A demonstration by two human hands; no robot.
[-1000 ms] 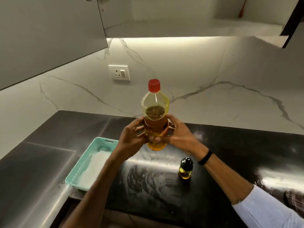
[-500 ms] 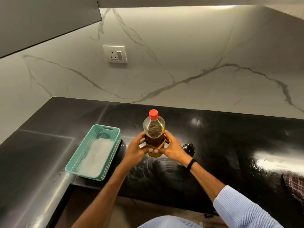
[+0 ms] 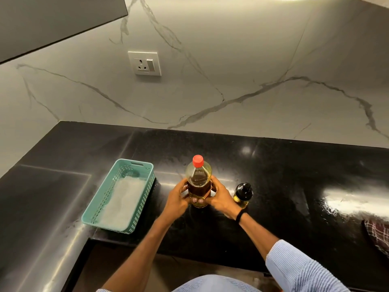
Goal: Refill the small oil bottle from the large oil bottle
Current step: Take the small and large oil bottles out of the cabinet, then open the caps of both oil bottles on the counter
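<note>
The large oil bottle (image 3: 198, 178), clear with yellow oil and a red cap, stands upright at the middle of the black counter (image 3: 284, 178). My left hand (image 3: 177, 197) grips its lower body from the left and my right hand (image 3: 221, 198) grips it from the right, fingertips meeting at the front. The small oil bottle (image 3: 243, 194), with a black cap and a little yellow oil at its bottom, stands just to the right of my right hand, capped and untouched.
A teal plastic basket (image 3: 134, 165) with a white lining sits to the left of the bottles. A checked cloth (image 3: 379, 237) lies at the counter's right edge. A wall socket (image 3: 144, 63) is on the marble backsplash; a cabinet hangs at upper left.
Both hands have lowered the large bottle from in front of the wall down to the counter, beside the small bottle. The camera has tilted downward.
</note>
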